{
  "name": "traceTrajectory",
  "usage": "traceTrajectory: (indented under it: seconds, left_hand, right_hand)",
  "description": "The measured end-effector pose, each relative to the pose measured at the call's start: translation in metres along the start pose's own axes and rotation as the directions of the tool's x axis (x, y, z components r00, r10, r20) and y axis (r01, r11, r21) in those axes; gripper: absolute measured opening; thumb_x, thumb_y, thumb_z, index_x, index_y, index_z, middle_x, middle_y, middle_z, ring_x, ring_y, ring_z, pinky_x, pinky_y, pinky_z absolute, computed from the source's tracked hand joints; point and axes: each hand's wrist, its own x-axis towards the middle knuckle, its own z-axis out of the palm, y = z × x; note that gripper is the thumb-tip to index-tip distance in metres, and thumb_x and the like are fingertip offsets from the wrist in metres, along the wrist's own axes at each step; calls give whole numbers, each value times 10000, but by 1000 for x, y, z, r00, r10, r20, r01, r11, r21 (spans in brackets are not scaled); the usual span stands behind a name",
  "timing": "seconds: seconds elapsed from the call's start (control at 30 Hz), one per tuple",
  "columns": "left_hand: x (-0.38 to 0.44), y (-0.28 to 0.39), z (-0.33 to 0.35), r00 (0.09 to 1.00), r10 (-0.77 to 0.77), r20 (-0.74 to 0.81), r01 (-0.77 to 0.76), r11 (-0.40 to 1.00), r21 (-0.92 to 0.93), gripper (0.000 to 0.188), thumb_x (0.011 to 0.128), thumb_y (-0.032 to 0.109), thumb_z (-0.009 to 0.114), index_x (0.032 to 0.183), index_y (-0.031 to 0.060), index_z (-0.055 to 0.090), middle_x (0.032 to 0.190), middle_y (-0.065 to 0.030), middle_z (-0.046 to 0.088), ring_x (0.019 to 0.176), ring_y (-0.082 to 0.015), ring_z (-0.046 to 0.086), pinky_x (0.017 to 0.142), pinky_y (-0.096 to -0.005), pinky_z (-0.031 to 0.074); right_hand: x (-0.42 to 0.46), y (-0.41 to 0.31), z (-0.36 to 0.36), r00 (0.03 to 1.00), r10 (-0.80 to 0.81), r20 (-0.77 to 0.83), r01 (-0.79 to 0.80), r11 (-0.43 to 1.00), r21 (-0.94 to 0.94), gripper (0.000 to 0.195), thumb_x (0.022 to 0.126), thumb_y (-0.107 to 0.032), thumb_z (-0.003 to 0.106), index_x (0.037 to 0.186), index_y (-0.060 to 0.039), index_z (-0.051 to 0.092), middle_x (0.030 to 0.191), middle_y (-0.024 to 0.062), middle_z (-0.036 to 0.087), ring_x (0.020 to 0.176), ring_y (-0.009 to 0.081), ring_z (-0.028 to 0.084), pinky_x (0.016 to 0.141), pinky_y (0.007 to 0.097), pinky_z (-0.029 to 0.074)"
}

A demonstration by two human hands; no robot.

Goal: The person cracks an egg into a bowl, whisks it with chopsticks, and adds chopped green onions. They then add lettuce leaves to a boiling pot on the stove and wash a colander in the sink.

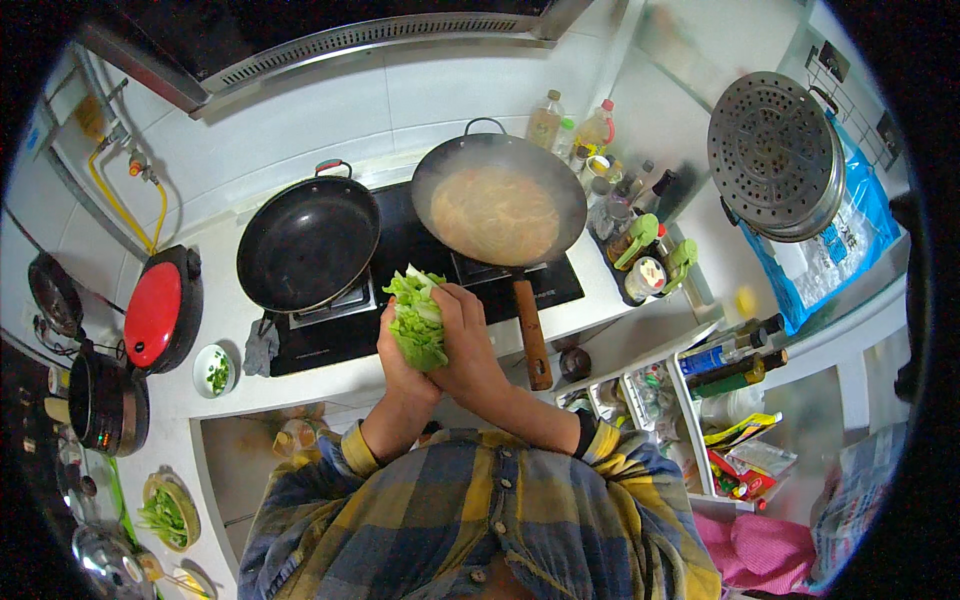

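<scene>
Both my hands are cupped around a bunch of leafy green lettuce [417, 326] in front of the stove. My left hand [405, 367] supports it from the left and below, while my right hand [472, 349] presses on its right side. Beyond the hands, a wok [499, 199] with a wooden handle [531, 330] holds steaming, pale brown broth; what lies in it is blurred. A black frying pan [309, 244] with nothing in it rests on the left burner of the black gas stove [322, 352].
Left stand a white bowl of chopped greens [214, 371], a red electric griddle [154, 315], a black pot [101, 401] and a basket of greens [169, 514]. Seasoning bottles [611, 187] crowd the right side of the counter, near a rack [637, 397] and a steamer [776, 150].
</scene>
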Motion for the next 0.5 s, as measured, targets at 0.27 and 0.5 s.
traceTrajectory:
  seconds: [0.27,0.5]
  left_hand:
    - [1,-3,-7,994,-4,109,12,997,-70,436,938,384,332,1203,90,516,1208,-68,572,1112,-236,547,964,-378,426]
    - [-1,-7,3,999,17,-41,-16,1000,13,428,940,422,380,1174,103,543,1160,-57,598,1076,-226,560,961,-369,420]
  right_hand:
    - [0,0,-2,1000,8,-1,-8,1000,17,777,637,-60,730,1296,-41,319,1259,221,391,1138,412,403,973,464,344]
    - [-3,1,-7,1000,-5,2,5,1000,2,780,645,-72,727,1305,-34,314,1259,222,387,1139,412,399,977,458,341]
